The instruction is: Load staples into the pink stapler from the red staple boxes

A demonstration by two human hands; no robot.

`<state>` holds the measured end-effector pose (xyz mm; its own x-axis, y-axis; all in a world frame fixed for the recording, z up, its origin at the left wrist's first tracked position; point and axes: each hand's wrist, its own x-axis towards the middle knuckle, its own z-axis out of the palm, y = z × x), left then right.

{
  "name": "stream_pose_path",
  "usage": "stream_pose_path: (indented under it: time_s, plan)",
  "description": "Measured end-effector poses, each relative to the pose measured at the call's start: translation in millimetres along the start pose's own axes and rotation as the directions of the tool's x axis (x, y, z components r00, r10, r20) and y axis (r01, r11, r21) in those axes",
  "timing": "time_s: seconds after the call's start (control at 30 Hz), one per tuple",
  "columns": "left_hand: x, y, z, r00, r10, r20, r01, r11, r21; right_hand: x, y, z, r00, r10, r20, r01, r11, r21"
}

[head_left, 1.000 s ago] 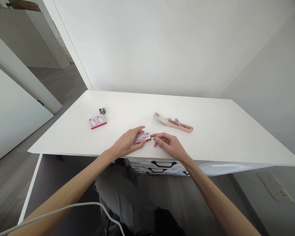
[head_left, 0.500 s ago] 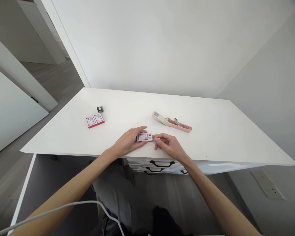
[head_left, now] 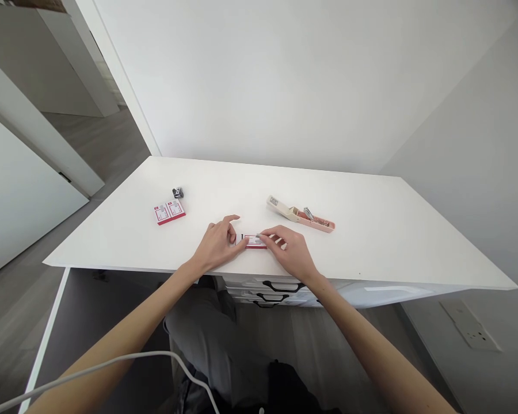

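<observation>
A small red-and-white staple box (head_left: 254, 241) lies flat near the front edge of the white tabletop. Its left end shows a white flap or tray with a dark strip. My right hand (head_left: 291, 250) pinches the box's right end between thumb and fingers, covering that part. The thumb of my left hand (head_left: 219, 244) touches the left end, while its other fingers are apart and the index finger is raised. Behind my right hand lies an opened stapler (head_left: 285, 210), cream and pink, with a metal piece (head_left: 308, 214) standing up from it.
At the left of the tabletop (head_left: 224, 178) are a pair of red-and-white boxes (head_left: 170, 212) side by side and a small black-and-silver staple remover-like object (head_left: 178, 192). Below the front edge are drawers with black handles (head_left: 284, 286). A white cable (head_left: 125, 357) crosses my left forearm.
My left hand has loosened from around the box and shifted left, its fingers spreading. My right hand has moved left over the box's right end. The box now lies lower, against the tabletop.
</observation>
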<state>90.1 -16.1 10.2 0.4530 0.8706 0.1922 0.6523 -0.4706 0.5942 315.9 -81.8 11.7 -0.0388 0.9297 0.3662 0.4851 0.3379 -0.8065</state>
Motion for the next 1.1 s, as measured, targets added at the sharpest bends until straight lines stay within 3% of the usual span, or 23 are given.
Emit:
stream_pose_path:
  time_s: [0.27,0.53,0.83,1.1]
  plan:
    - [-2.7,-4.9,-2.5,1.000,-0.016,0.017,0.017,0.996,-0.087,21.0,6.4,17.1,0.985,-0.087,0.147,0.126,0.952,-0.279]
    - [-3.6,-5.8,-1.7,1.000,-0.012,0.012,0.013,0.993,-0.118,27.4,-5.6,16.9,0.946,-0.103,0.306,0.269,0.776,-0.571]
    - [-4.3,-6.1,-1.3,1.000,-0.002,0.015,0.004,0.990,-0.140,21.8,4.0,12.7,0.944,-0.155,0.290,0.277,0.852,-0.445]
    - [-4.9,-1.8,-3.8,1.000,-0.008,0.017,0.010,0.991,-0.132,19.6,4.8,10.3,0.919,-0.222,0.326,0.341,0.862,-0.374]
